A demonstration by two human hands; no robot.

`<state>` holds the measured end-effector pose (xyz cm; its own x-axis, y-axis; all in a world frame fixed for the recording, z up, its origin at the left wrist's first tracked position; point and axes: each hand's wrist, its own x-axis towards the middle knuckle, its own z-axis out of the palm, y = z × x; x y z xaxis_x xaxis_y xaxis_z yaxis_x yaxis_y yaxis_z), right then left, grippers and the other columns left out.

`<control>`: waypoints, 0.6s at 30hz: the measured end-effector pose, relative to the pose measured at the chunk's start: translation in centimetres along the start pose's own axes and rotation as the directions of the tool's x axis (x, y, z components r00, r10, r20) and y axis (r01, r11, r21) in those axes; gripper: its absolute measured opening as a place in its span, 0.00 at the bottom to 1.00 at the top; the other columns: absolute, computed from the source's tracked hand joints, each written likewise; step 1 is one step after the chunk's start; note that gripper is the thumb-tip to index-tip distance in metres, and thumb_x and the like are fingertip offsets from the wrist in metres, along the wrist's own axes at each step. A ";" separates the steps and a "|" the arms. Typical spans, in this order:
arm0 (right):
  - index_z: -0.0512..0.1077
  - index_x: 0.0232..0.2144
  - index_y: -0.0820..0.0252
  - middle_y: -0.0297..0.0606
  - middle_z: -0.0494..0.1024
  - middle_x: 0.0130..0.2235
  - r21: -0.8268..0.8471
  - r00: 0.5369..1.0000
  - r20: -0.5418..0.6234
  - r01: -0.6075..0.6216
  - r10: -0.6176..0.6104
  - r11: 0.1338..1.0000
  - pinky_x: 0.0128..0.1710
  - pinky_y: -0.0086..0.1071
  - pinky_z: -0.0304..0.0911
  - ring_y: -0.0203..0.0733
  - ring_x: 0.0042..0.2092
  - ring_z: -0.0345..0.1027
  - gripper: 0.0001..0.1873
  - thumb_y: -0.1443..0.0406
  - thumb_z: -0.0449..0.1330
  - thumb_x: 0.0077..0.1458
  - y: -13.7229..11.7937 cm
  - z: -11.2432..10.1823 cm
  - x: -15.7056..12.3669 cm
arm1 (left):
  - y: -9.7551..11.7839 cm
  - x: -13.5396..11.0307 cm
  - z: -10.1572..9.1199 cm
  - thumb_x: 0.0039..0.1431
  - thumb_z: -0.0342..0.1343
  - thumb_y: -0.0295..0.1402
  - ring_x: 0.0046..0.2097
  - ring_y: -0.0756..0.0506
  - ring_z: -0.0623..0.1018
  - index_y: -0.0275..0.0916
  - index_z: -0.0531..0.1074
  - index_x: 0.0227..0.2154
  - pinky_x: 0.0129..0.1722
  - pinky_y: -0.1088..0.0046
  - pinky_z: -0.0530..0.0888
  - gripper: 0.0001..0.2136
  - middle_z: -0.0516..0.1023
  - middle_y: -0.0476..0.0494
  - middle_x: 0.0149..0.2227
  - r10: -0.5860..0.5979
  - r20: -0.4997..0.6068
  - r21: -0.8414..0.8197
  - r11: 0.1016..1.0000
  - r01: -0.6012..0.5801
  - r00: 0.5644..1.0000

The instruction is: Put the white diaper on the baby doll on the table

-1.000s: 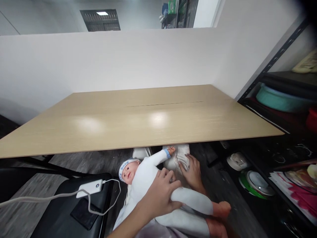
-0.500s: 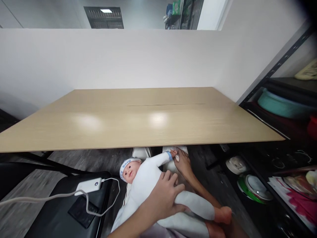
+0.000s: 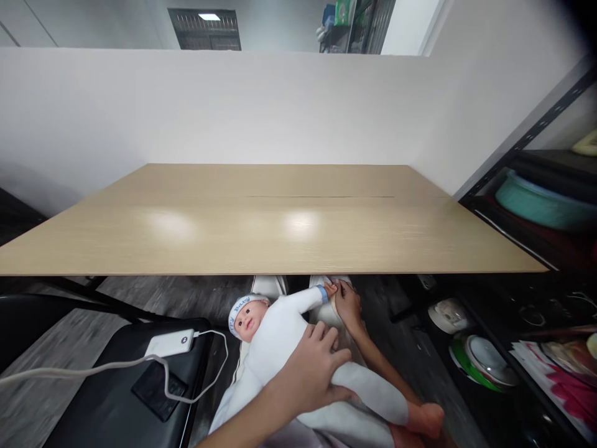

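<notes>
A baby doll (image 3: 280, 330) in a white suit and a lettered cap lies across my lap below the table edge, its head to the left and its bare feet to the lower right. My left hand (image 3: 314, 367) is on the doll's lower belly and upper leg, fingers curled over it and thumb toward the legs. With bent fingers, my right hand (image 3: 347, 303) meets the doll's raised hand (image 3: 330, 290) near its blue cuff. The fingertips there are partly hidden.
A wooden table (image 3: 280, 236) spans the view in front. To the left, a black chair (image 3: 116, 398) carries a white power bank (image 3: 170, 343) with a cable and a dark phone (image 3: 159, 390). Shelving on the right holds a teal basin (image 3: 541, 202) and lidded dishes (image 3: 487, 358).
My right hand's fingers have drawn in more closely around the doll's hand. My left hand stays on the doll's body. The whole view has shifted slightly.
</notes>
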<state>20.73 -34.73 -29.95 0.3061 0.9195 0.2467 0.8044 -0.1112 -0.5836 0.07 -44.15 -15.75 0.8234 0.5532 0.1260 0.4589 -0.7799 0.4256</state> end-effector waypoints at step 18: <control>0.73 0.60 0.52 0.46 0.77 0.54 -0.234 0.987 0.132 0.117 -0.088 0.965 0.62 0.49 0.50 0.57 0.60 0.60 0.22 0.58 0.52 0.68 -2.0 0.6 1.3 | -0.4 -0.1 1.3 0.59 0.54 0.65 0.47 0.38 0.67 0.43 0.72 0.43 0.45 0.60 0.63 0.28 0.70 0.44 0.44 0.004 -0.039 0.008 1.000 -0.004 0.999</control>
<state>19.22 -33.03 -28.95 0.1644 0.9674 0.1925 0.9315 -0.0880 -0.3529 0.27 -44.23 -17.12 0.8116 0.5611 0.1628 0.4586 -0.7844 0.4176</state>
